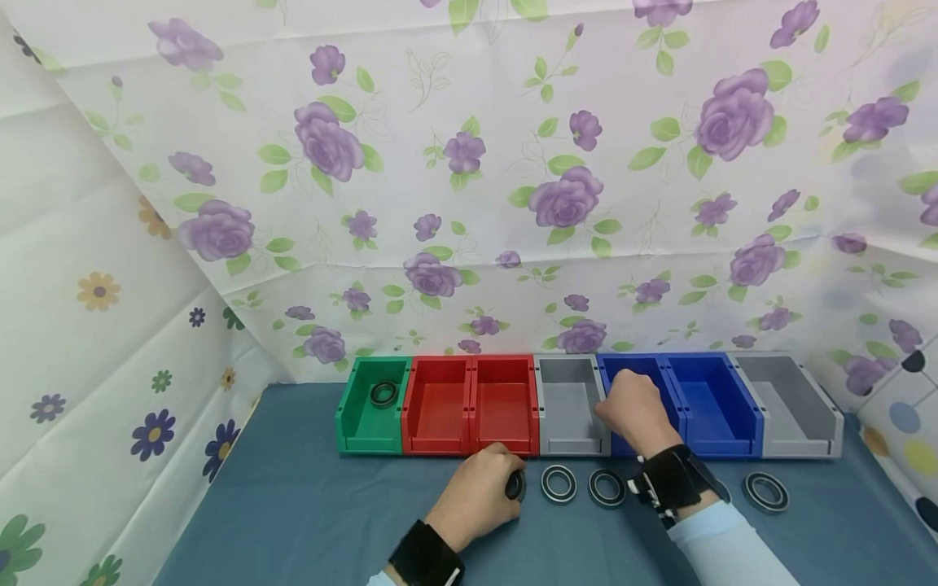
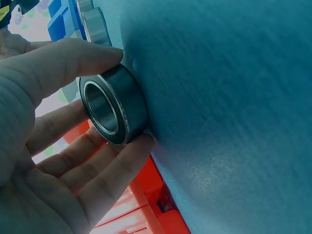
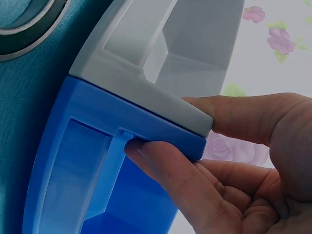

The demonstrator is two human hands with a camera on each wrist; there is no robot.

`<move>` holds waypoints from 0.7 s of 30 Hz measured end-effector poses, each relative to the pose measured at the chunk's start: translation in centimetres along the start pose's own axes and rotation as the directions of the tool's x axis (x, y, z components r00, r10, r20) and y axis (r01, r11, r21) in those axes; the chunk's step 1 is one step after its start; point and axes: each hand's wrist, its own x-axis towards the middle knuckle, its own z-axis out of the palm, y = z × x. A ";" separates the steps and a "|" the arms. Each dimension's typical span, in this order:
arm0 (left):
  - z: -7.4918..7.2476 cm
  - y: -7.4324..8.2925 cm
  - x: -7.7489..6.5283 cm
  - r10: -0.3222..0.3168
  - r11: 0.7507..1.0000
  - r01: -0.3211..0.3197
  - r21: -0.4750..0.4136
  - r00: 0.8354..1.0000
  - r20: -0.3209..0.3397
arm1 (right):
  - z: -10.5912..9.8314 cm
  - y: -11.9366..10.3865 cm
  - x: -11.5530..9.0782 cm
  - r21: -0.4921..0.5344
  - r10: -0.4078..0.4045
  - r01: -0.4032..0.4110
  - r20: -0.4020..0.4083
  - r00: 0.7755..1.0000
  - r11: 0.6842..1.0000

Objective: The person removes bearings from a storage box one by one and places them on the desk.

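My left hand (image 1: 479, 492) grips a ball bearing (image 2: 132, 100) by its outer rim, thumb on one side and fingertips on the other. The bearing is on edge close to the blue cloth, in front of the red bins (image 1: 440, 443). My right hand (image 1: 633, 411) pinches the adjoining side walls of the middle grey bin (image 3: 122, 73) and the left blue bin (image 3: 53, 141), with one digit reaching inside the blue one. Part of that blue bin is hidden behind the hand in the head view.
Two bearings, one nearer the left hand (image 1: 559, 500) and one nearer the right (image 1: 607, 504), lie flat before the bins; another bearing (image 1: 769, 509) lies farther right. The green bin (image 1: 370, 445) holds a bearing (image 1: 384, 405). Another blue bin (image 1: 721, 448) and a grey bin (image 1: 802, 448) end the row. Floral cloth hangs behind.
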 end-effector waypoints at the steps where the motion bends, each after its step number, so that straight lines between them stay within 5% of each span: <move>1: 0.0 0.0 0.0 -0.001 1.000 0.001 0.003 1.000 -0.002 | 0.0 0.0 0.0 0.000 0.000 0.000 0.001 1.000 1.000; 21: -0.1 0.2 0.2 -0.003 0.999 0.002 0.034 1.000 0.016 | -0.1 -0.1 0.0 -0.006 -0.008 0.008 0.000 1.000 1.000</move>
